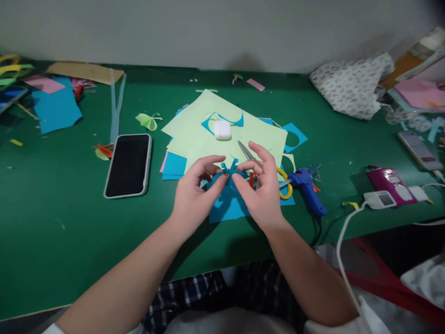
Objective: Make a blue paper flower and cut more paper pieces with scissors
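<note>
Between my two hands is a blue paper butterfly with two short antenna-like strips sticking up at its top. My left hand pinches its left side with thumb and fingers. On the other side, my right hand presses its thumb to the paper, with the index finger raised. My fingers hide part of the wings. Beneath them lies a blue paper sheet. Yellow-handled scissors lie partly behind my right hand, and a blue glue gun rests just right of it.
Light green paper sheets are stacked beyond my hands, with a white earphone case on top. A phone and a green paper butterfly lie to the left. At right are a purple device, a white cable and a patterned pouch.
</note>
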{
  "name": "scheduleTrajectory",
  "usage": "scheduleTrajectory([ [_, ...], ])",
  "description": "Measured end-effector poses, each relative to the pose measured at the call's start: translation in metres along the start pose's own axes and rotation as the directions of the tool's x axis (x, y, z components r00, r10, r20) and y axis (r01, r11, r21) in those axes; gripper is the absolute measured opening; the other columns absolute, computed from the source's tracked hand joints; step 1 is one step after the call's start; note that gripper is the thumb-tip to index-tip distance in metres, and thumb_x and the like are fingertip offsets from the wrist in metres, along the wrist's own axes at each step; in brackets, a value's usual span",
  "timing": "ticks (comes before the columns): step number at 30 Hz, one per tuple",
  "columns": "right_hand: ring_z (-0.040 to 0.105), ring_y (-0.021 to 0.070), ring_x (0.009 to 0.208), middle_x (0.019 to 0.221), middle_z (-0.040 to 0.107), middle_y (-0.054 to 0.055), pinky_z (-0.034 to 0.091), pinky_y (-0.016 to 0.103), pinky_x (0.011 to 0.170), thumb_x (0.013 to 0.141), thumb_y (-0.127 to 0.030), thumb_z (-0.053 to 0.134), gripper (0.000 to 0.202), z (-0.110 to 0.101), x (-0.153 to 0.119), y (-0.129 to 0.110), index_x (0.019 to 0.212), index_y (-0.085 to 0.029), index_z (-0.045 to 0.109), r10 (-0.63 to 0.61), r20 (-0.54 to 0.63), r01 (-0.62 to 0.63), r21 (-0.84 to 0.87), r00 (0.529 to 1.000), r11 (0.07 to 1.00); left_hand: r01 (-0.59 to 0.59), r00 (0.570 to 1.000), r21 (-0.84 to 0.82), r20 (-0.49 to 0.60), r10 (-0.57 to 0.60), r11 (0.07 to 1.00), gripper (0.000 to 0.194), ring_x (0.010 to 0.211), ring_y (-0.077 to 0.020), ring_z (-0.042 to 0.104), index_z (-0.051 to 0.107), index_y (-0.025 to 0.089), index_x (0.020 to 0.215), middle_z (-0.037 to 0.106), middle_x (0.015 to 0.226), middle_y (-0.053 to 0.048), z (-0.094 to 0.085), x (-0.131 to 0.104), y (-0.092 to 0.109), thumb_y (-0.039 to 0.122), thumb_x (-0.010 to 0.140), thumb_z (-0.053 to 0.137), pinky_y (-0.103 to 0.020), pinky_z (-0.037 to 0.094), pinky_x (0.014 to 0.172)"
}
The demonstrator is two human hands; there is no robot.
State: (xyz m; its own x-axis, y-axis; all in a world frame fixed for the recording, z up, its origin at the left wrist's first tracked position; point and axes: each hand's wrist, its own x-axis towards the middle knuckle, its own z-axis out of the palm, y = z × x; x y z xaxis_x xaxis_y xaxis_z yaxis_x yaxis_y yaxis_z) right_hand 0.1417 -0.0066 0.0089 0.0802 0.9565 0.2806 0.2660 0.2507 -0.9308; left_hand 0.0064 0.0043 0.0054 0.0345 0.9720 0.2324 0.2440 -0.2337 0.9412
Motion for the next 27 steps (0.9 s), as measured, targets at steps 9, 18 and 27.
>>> scheduleTrajectory([
  [9, 0.06, 0.0141, 0.079, 0.087, 0.061, 0.003, 0.051, 0.031, 0.072, 0.09, -0.026, 0.044, 0.016, -0.005, 0.004, 0.003, 0.091, -0.023, 0.06, -0.022, -0.239, 0.026, 0.015, 0.971, 1.0, 0.089, 0.996, -0.064, -0.027, -0.091, 0.994, 0.035, 0.078, -0.0133, 0.057, 0.057, 0.021, 0.108, 0.059, 0.08, -0.001, -0.002, 0.003, -0.001, 0.022, 0.074, 0.065, -0.025, 0.046, 0.07],
  [18, 0.061, 0.0121, 0.063, 0.074, 0.064, -0.001, 0.053, 0.027, 0.057, 0.085, -0.026, 0.054, 0.012, -0.014, 0.002, 0.002, 0.086, -0.024, 0.066, 0.01, -0.169, -0.011, -0.005, 0.986, 1.0, 0.206, 0.977, -0.232, -0.013, -0.215, 0.951, 0.036, 0.07, -0.012, 0.056, 0.058, 0.02, 0.106, 0.059, 0.074, 0.0, -0.002, 0.007, -0.004, 0.025, 0.072, 0.068, -0.024, 0.046, 0.063],
  [27, 0.057, 0.0095, 0.056, 0.073, 0.062, -0.001, 0.049, 0.022, 0.045, 0.081, -0.026, 0.059, 0.008, -0.013, -0.001, 0.001, 0.08, -0.022, 0.066, 0.041, -0.136, -0.036, 0.037, 0.99, 0.999, 0.231, 0.97, -0.281, -0.003, -0.242, 0.931, 0.035, 0.07, -0.0125, 0.057, 0.058, 0.021, 0.104, 0.058, 0.073, 0.0, -0.001, 0.009, -0.007, 0.026, 0.071, 0.069, -0.023, 0.046, 0.062],
])
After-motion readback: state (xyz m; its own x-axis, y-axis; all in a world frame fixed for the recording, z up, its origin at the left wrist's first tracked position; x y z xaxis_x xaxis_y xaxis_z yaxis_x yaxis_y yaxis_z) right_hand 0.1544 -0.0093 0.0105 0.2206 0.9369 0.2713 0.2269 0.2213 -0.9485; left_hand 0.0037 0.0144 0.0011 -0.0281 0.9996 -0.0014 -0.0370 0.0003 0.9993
